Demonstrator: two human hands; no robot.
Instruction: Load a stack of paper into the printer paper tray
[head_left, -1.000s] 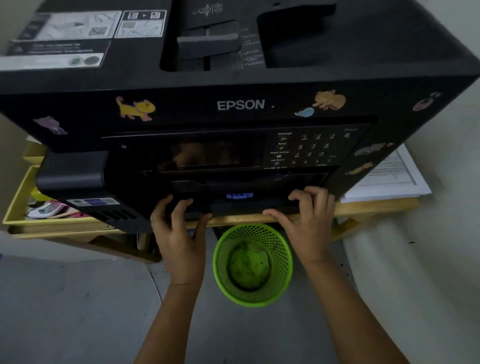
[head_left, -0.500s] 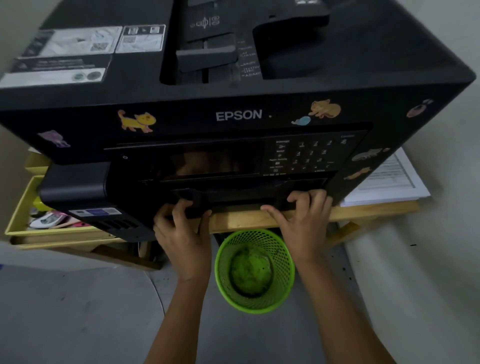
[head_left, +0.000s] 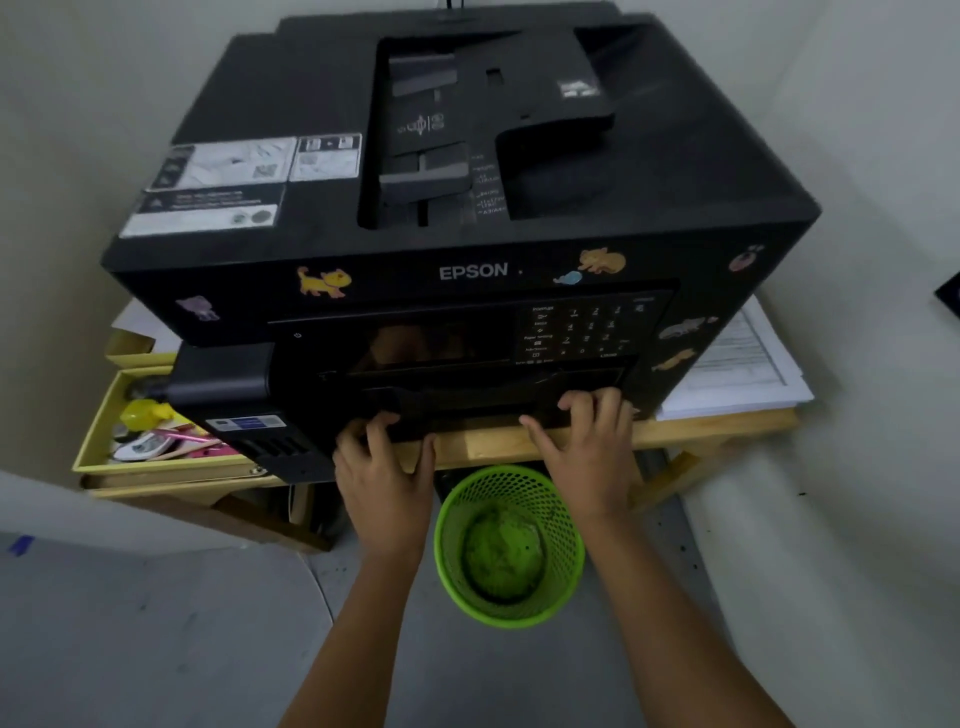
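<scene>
Black printer (head_left: 467, 218), both hands (head_left: 382, 467) gripping tray front (head_left: 467, 410)

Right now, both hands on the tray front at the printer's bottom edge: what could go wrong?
1. The left hand and right hand press the paper tray flush; fingers curled over its edge could get pinched.
2. The printer sits at the wooden shelf front edge; a hard push or pull may shift it.
3. The green bin stands directly below; anything dropped likely lands in it.

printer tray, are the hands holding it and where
Both: the left hand and right hand curl their fingers on the paper tray at its front lip, left and right ends.
</scene>
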